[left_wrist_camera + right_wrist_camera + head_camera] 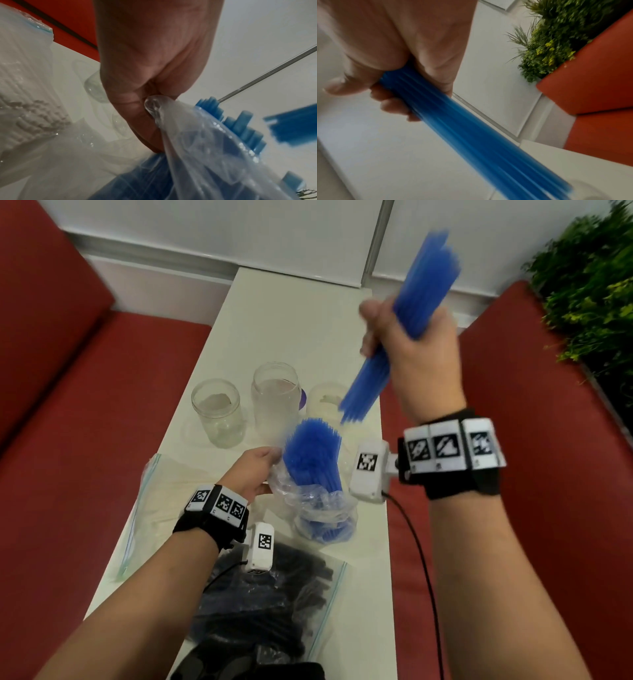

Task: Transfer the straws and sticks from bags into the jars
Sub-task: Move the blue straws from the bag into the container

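My right hand [404, 337] grips a bundle of blue straws [407, 313] raised and tilted above the table, its lower end over the rightmost jar [325, 402]; the right wrist view shows my fingers [392, 105] wrapped round the blurred bundle [471, 135]. My left hand [257, 470] pinches the rim of a clear plastic bag [318, 508] that stands upright with more blue straws [313, 453] sticking out; in the left wrist view the bag rim [154, 105] sits between my fingers. Two clear glass jars [217, 412] [275, 402] stand behind the bag.
A zip bag of pale sticks [161, 501] lies left of my left hand, and a zip bag of black straws [267, 604] lies near the front edge. The narrow white table [291, 313] runs between red seats [85, 457]. Green plants [589, 285] stand at the right.
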{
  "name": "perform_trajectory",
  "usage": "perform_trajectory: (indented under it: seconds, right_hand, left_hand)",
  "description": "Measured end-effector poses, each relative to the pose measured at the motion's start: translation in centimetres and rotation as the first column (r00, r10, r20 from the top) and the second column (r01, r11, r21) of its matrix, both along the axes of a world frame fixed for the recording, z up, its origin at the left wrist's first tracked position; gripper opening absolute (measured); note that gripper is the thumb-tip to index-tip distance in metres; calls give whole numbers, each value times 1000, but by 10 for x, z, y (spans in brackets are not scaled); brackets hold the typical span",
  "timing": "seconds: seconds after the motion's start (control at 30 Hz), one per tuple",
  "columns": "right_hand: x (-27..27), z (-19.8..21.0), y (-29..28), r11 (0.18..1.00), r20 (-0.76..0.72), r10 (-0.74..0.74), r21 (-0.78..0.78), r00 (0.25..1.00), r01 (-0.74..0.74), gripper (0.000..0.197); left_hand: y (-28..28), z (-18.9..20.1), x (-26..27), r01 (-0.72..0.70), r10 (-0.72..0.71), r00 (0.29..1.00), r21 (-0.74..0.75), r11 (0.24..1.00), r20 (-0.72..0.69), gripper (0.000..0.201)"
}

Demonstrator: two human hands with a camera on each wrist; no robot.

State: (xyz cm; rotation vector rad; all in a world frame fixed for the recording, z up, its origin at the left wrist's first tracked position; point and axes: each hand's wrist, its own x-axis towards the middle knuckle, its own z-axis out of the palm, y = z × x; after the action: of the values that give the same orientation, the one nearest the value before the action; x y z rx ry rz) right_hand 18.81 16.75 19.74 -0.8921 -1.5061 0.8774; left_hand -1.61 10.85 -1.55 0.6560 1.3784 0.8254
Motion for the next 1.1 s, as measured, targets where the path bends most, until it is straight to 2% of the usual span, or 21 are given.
perform_trajectory:
  seconds: [0.07,0.13,0.27,0.43,0.67,0.8,1.0,1.1]
  right_hand:
    - [0,20,20,997,-88,-27,75,996,34,29]
    - [-6,13,39,996,-105,-78,45,991,83,33]
    - [-20,-46,68,983,-17,-124,-139,992,120,35]
    - [-22,-127,93,922,74,-117,-363,990,136,35]
    - [-18,-192,98,863,141,-98,-481,985,155,32]
    - [-18,-199,96,873,190,-36,-472,981,123,27]
    - [-26,-178,102,949,185,-74,-290,980,126,24]
    - [-28,-184,95,970,367,-33,-211,929,118,29]
  left_hand:
    - [2,-1,1,-4,4,1000,0,1000,-1,27]
    - [4,-3,1,-6,6,1000,-4,1000,1,28]
    - [8,-4,1,8,-8,1000,-13,1000,9,29]
    - [13,-8,1,11,-11,1000,-14,1000,3,29]
    - [18,-13,-1,-8,8,1000,-29,1000,3,29]
    - [20,-14,-1,-19,19,1000,-42,999,4,29]
    - [20,-11,-2,-28,28,1000,-59,998,0,28]
    - [19,-11,-3,-18,18,1000,-59,998,-1,28]
